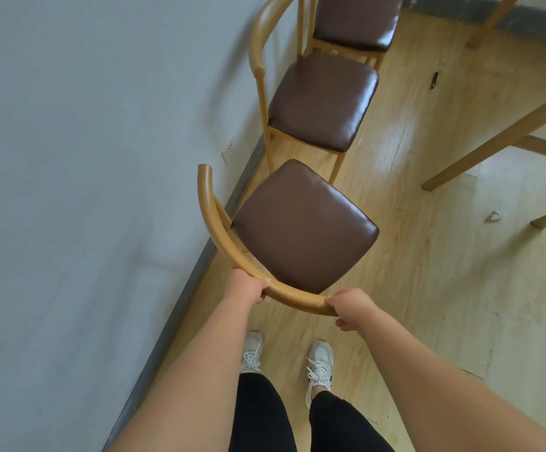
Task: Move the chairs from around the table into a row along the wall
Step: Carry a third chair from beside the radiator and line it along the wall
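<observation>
the wall (85, 158) fills my left side, grey and bare but for a small socket low down, and the wood floor (428, 288) runs along its dark skirting. off to my right are the legs of the desk (493, 138), well apart from the row, which tells me these chairs are already clear of it. two chairs stand side by side against the wall: the far chair (356, 24), cut off at the top of view, and the middle chair (323, 102), its curved back turned to the wall so the seat faces the room. the near chair (304, 223) is the one i have hold of, just beside the middle one and close to the skirting, but it sits turned at an angle, its back rail curving towards me rather than lying flat to the wall. whether its legs are on the floor i cannot tell. i grip the rail because it is the easiest part to swing the chair by: my left hand (248, 288) is wrapped over the rail nearer the wall, my right hand (349, 308) is clenched round its free end. i judge it needs twisting to square with its neighbours. my shoes (320, 357) stand just behind.
</observation>
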